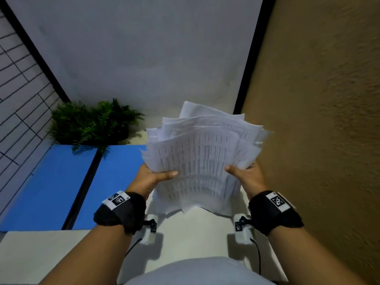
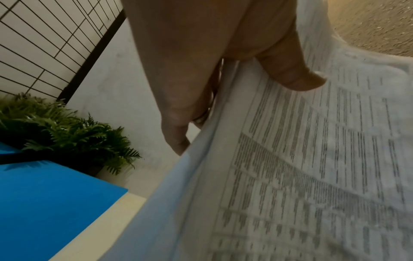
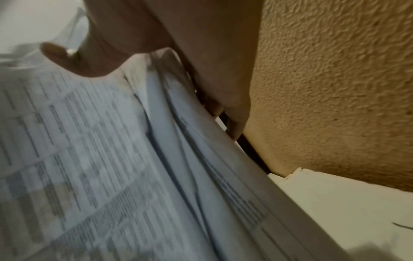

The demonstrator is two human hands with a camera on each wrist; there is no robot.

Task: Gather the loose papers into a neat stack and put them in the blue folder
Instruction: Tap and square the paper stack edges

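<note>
An uneven bundle of printed white papers (image 1: pixel 201 159) is held up above the white table (image 1: pixel 195 229), its sheets fanned out and misaligned at the top. My left hand (image 1: pixel 153 177) grips the bundle's left edge, thumb on the front sheet and fingers behind. On the opposite edge my right hand (image 1: pixel 245 175) grips the same way. The wrist views show the papers (image 2: pixel 290 176) (image 3: pixel 111 159) close up, with each thumb pressed on the printed page. The blue folder (image 1: pixel 61 188) lies open and flat on the table to the left, a dark spine down its middle.
A green fern plant (image 1: pixel 92 122) stands behind the folder (image 2: pixel 44 203) at the back left. A textured tan wall (image 1: pixel 318 120) runs along the right, close to my right hand. A white wall is behind, and a gridded panel (image 1: pixel 18 83) at the left.
</note>
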